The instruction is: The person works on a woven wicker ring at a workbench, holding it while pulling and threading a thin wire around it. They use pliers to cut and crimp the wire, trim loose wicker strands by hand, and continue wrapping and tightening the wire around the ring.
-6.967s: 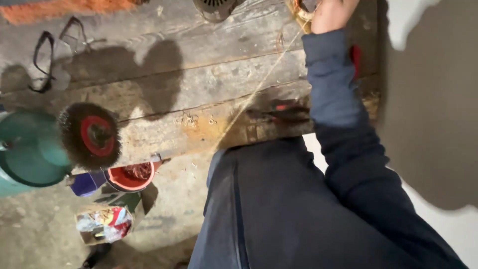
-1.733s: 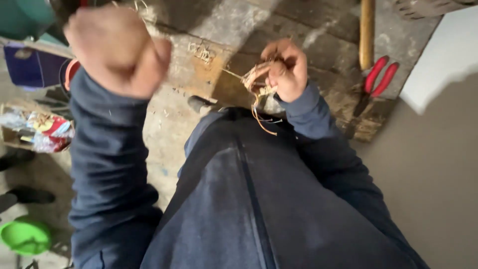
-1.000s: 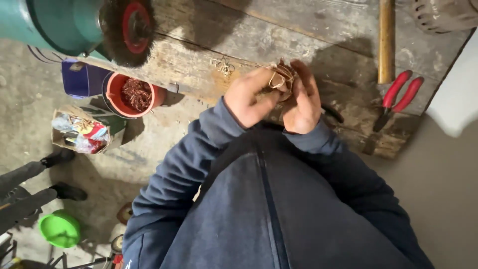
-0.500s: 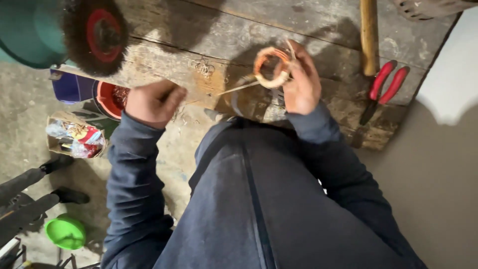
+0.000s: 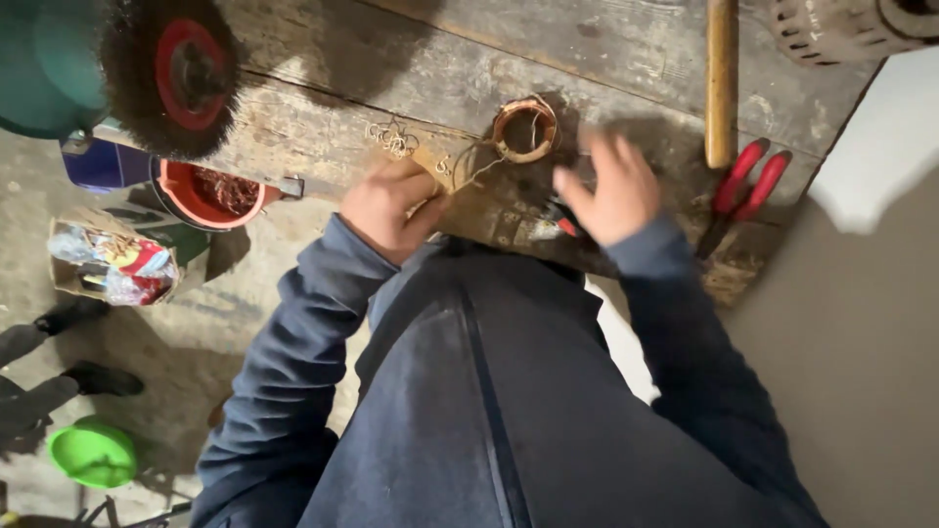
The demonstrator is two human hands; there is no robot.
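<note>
A small ring-shaped coil of copper wire [image 5: 524, 128] lies flat on the worn wooden workbench [image 5: 606, 59], in nobody's grasp. A thin loose strand [image 5: 469, 168] trails from its near-left edge down toward the left hand [image 5: 389, 207], so the line from coil to strand runs on a slant, up and to the right of that hand.

The left hand is clenched into a fist at the bench's front edge. The strand's end appears to run into it, though blur and the curled fingers hide whether the wire is actually pinched. The coil sits just beyond this fist, apart from it.

The right hand [image 5: 606, 191] is released, fingers spread and smeared by motion, holding nothing. It hovers just right of and slightly nearer than the coil, without touching it. Both hands lie close to the coil; the right one looks marginally nearer to the ring itself, while the left one is nearer the strand.

Left of the left fist lies a small tangle of wire scraps [image 5: 392, 137]. Beyond the right hand, a wooden handle [image 5: 722, 83] lies along the bench, and red-handled pliers [image 5: 741, 191] rest beside it. Further left hang a round wire brush wheel [image 5: 176, 78] and, below the bench edge, a red pot [image 5: 210, 191].
</note>
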